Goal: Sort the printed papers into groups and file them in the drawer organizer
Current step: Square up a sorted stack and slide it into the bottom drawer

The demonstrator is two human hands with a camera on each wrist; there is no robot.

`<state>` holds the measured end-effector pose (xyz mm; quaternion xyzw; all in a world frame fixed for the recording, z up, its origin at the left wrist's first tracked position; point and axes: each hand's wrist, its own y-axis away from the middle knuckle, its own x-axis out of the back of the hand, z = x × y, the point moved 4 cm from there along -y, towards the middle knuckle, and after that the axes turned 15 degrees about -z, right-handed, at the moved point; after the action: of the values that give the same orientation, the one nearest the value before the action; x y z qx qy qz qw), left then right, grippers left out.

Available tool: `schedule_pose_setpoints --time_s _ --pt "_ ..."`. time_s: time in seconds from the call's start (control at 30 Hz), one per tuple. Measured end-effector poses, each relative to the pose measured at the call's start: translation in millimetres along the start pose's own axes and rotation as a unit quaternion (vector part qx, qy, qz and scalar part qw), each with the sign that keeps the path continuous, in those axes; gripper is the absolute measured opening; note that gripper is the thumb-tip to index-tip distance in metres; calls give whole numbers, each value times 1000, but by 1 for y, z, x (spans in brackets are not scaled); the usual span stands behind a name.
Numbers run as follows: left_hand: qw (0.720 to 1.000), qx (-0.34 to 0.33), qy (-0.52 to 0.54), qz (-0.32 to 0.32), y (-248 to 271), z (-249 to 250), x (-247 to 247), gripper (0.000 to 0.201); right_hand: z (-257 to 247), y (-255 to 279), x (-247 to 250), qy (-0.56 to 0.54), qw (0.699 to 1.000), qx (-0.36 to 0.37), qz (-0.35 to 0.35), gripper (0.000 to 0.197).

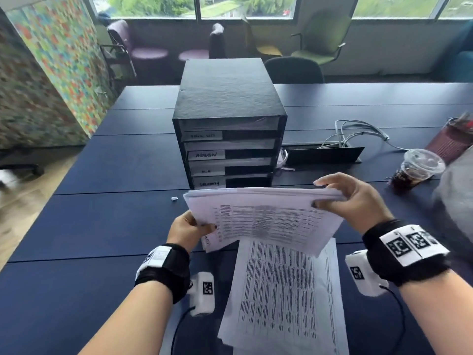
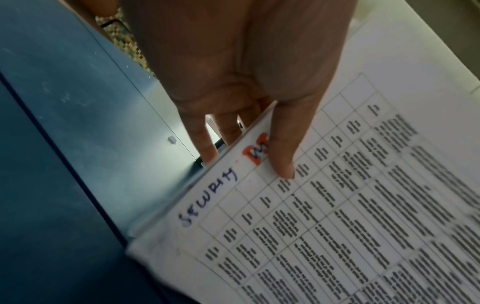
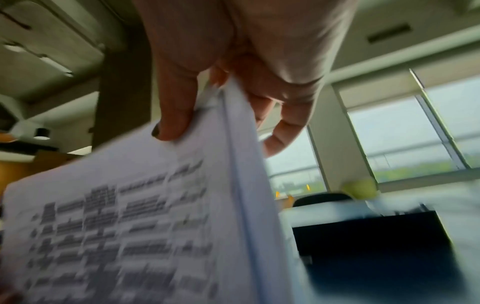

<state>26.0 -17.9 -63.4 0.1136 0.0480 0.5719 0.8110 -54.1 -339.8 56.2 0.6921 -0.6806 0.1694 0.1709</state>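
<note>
A thick stack of printed papers [image 1: 266, 216] is held above the dark blue table [image 1: 102, 226], tilted toward me. My left hand [image 1: 190, 230] pinches its near left corner, thumb on top beside a handwritten "SECURITY" note [image 2: 207, 197]. My right hand [image 1: 350, 198] grips the stack's right edge [image 3: 233, 144], thumb on the printed face and fingers behind. More printed papers [image 1: 284, 298] lie flat on the table under the held stack. The black drawer organizer [image 1: 227, 124] stands straight ahead, with several labelled drawers, one reading "ADMIN" [image 1: 206, 155].
An iced drink in a lidded plastic cup [image 1: 417, 169] stands at the right, with a maroon bottle [image 1: 450, 139] behind it. White cables [image 1: 358, 131] and an open cable hatch [image 1: 325, 155] lie right of the organizer. A small white bit [image 1: 174, 198] sits on the table.
</note>
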Motion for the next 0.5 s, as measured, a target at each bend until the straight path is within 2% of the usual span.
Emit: schedule_pose_setpoints --time_s 0.1,0.17,0.23,0.3,0.37,0.5 --pt "1000 -27 1 6 0 4 -5 33 31 8 -11 -91 994 -37 40 55" --pt "999 -49 15 2 2 11 -11 33 49 15 -18 -181 980 -45 65 56" --pt "997 -59 43 -9 2 14 -17 32 65 21 -25 -249 964 -56 71 50" --pt "996 -58 66 -13 1 15 -21 30 76 21 -34 -243 965 -83 60 39" --pt "996 -57 67 -17 2 17 -22 28 80 17 -41 -189 974 -106 63 23" --pt "994 -75 79 -25 4 21 -15 30 75 12 -40 -213 969 -82 92 31"
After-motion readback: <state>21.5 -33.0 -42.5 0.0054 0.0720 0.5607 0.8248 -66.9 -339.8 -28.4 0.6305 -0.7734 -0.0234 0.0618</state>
